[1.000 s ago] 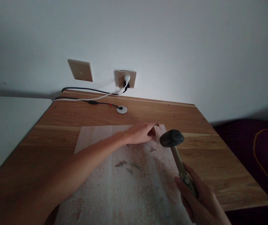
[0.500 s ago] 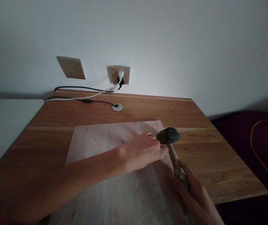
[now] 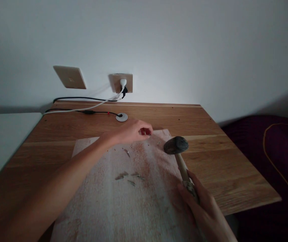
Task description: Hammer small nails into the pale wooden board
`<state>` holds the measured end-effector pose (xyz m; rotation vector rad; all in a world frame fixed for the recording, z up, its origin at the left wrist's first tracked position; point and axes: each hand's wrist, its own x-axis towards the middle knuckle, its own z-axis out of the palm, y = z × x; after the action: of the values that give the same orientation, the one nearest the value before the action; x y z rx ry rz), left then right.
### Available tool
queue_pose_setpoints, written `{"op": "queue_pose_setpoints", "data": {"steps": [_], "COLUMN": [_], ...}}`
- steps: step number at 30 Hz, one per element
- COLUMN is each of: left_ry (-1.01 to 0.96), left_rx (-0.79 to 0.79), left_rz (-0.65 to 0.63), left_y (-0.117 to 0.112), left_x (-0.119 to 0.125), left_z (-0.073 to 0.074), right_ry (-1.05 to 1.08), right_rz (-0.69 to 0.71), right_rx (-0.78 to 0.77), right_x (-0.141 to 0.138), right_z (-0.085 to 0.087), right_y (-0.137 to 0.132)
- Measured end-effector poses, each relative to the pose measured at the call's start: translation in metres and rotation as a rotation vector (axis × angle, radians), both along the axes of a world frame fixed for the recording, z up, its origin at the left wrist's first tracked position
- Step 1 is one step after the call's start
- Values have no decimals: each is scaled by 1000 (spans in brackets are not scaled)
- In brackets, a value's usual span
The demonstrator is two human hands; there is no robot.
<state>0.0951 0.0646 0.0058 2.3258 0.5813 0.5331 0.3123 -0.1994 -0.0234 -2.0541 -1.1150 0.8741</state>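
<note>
My right hand (image 3: 205,205) is closed round the wooden handle of a mallet (image 3: 176,145), whose dark head hangs over the right edge of a pale board (image 3: 113,205). Near the board's far edge, my left hand (image 3: 134,131) is closed in a pinch over a row of small holes. Whatever is between its fingertips, if anything, is too small to make out. Several small greyish slender pieces (image 3: 131,183) lie loose in the board's middle. One more thin piece (image 3: 127,153) sits just in front of the holes.
The board lies on a wooden desktop (image 3: 204,121) with a round cable grommet (image 3: 122,117) at the back. Black and white cables run to a wall socket (image 3: 129,80). A white surface (image 3: 10,134) stands at left; dark purple fabric (image 3: 254,134) is at right.
My left hand has moved left and away from me, from beside the mallet head to the row of holes. The loose pieces are now uncovered. My right hand still holds the mallet.
</note>
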Motion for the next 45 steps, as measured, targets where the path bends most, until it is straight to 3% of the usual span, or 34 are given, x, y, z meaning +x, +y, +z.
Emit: {"op": "queue_pose_setpoints", "data": {"steps": [6, 10, 19, 29, 40, 45], "left_ry": [67, 96, 134, 127, -40, -65], "left_rx": [-3, -14, -2, 34, 13, 3], "left_rz": [-100, -120, -108, -138, -33, -3], "left_y": [-7, -7, -6, -8, -22, -23], "left_x": [4, 2, 2, 5, 8, 7], "left_z": [-6, -9, -10, -7, -40, -42], "right_ry": [-26, 1, -46, -30, 9, 16], "right_rz": [-33, -4, 6, -22, 8, -16], "right_rx": [52, -10, 19, 39, -50, -52], "right_x": [-1, 1, 16, -1, 2, 1], "right_z": [3, 1, -13, 2, 4, 8], "right_y": [2, 1, 3, 3, 1, 4]}}
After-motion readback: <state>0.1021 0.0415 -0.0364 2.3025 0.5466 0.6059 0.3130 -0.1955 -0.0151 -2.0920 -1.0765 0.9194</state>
